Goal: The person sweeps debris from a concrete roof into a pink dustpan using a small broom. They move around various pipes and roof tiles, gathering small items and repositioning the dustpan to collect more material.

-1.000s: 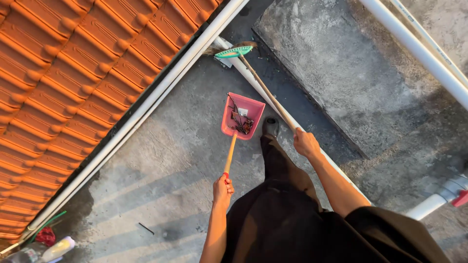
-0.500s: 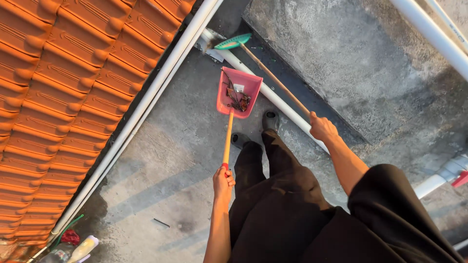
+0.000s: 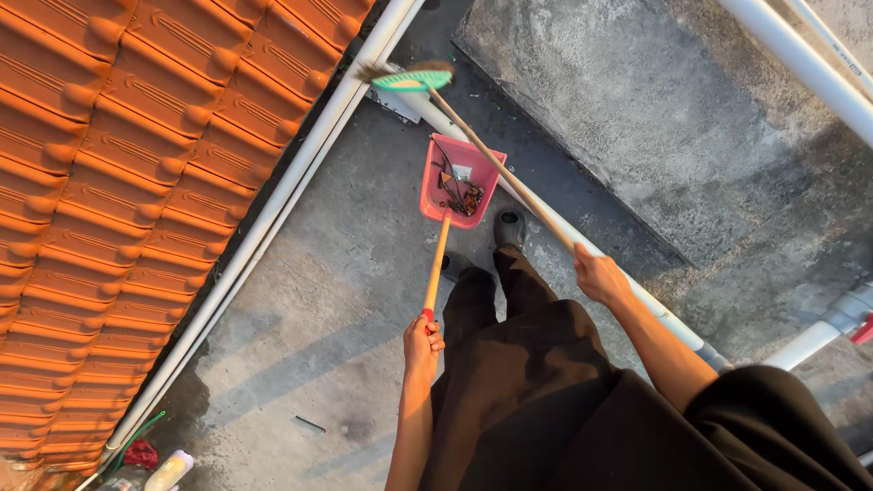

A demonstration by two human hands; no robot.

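In the head view, the left hand (image 3: 423, 338) was closed around the end of the orange handle of a pink plastic dustpan (image 3: 461, 181), its fingers (image 3: 436, 339) wrapped tight on the grip. The dustpan hung at about 12 o'clock from this hand, above the grey concrete floor (image 3: 318, 300), and dark twigs and small rubbish (image 3: 457, 189) lay inside it. The right hand (image 3: 600, 275) was clamped on the long wooden stick of a broom with a green head (image 3: 411, 80); the stick ran toward 11 o'clock, passing over the right edge of the dustpan. The broom head was beside a white pipe (image 3: 273, 205) along the orange tiled roof (image 3: 118, 182). Two dark shoes (image 3: 509, 225) stood just below the dustpan.
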